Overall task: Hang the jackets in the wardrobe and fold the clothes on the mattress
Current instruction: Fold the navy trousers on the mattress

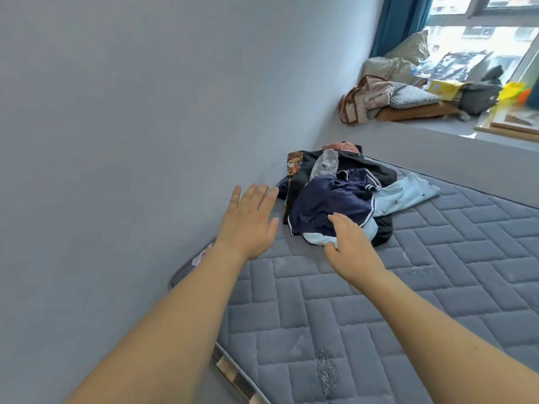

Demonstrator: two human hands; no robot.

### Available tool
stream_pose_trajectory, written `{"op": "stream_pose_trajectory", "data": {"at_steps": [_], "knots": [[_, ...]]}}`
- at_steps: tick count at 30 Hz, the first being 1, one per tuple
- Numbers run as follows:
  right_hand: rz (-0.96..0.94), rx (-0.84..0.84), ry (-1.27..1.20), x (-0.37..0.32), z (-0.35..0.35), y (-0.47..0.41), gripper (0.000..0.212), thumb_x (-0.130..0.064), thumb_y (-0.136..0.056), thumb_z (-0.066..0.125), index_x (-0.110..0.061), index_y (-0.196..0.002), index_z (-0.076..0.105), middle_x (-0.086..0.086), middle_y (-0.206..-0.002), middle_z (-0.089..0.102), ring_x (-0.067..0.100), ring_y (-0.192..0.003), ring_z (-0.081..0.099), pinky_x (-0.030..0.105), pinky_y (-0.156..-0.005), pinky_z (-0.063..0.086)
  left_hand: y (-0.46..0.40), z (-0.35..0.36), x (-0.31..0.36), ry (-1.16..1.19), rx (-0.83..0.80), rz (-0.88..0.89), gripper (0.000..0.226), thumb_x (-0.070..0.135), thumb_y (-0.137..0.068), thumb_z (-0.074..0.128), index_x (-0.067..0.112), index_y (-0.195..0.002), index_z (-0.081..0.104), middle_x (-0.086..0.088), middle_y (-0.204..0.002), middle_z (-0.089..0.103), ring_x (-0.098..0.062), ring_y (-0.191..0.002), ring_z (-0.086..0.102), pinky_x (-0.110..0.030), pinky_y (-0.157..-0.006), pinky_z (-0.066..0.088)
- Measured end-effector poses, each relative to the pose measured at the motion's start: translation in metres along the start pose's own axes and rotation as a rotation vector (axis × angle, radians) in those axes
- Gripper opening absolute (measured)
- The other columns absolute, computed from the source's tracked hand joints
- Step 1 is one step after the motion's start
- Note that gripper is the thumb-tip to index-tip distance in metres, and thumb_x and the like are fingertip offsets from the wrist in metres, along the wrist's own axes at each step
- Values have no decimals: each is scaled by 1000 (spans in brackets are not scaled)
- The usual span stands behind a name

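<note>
A heap of clothes lies on the grey quilted mattress (437, 287) near the wall. On top is a navy garment with white stripes (329, 205). Under it lie a black jacket (361, 167), a light blue patterned piece (408, 193) and a grey item (326, 163). My left hand (248, 220) hovers with straight spread fingers just left of the heap, holding nothing. My right hand (350, 246) reaches to the heap's near edge with fingers extended, its fingertips over the navy garment and the light blue cloth.
A grey wall (145, 126) runs along the mattress's left side. Behind the mattress a window ledge (437, 129) carries pillows, a bag of cloth (361, 100), a yellow box and other items. A blue curtain (399, 21) hangs at the window.
</note>
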State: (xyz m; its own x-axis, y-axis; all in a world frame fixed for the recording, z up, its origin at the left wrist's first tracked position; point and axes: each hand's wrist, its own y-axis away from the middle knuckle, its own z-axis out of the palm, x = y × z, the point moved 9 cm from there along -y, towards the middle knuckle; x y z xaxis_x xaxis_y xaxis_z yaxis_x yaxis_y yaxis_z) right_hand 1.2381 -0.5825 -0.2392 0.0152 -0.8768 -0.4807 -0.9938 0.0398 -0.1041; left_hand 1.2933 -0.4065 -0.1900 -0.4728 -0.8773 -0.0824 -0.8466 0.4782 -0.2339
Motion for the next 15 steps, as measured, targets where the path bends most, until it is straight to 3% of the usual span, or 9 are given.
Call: {"op": "stream_pose_trajectory", "data": {"at_steps": [5, 9, 15], "knots": [[176, -33, -19, 100, 48, -57, 56, -10, -95, 47, -1, -148, 34, 12, -154, 34, 27, -140, 33, 30, -113, 24, -66, 100, 8, 52, -78, 39, 61, 35, -98, 43, 13, -153, 27, -6, -157, 28, -26, -146, 21, -50, -121, 8], [248, -17, -41, 159, 111, -122, 49, -12, -97, 46, -2, -145, 39, 11, -148, 42, 26, -132, 41, 27, -106, 28, -115, 223, -2, 76, -230, 70, 57, 31, -98, 43, 13, -150, 31, -6, -157, 29, -24, -145, 24, -47, -120, 15], [384, 47, -159, 277, 231, -234, 43, -24, -104, 43, -9, -144, 43, 6, -147, 44, 19, -133, 42, 29, -109, 30, -199, 428, -4, 315, -394, 20, 50, 20, -95, 46, 14, -144, 37, -2, -150, 34, -23, -135, 34, -44, -107, 36]]}}
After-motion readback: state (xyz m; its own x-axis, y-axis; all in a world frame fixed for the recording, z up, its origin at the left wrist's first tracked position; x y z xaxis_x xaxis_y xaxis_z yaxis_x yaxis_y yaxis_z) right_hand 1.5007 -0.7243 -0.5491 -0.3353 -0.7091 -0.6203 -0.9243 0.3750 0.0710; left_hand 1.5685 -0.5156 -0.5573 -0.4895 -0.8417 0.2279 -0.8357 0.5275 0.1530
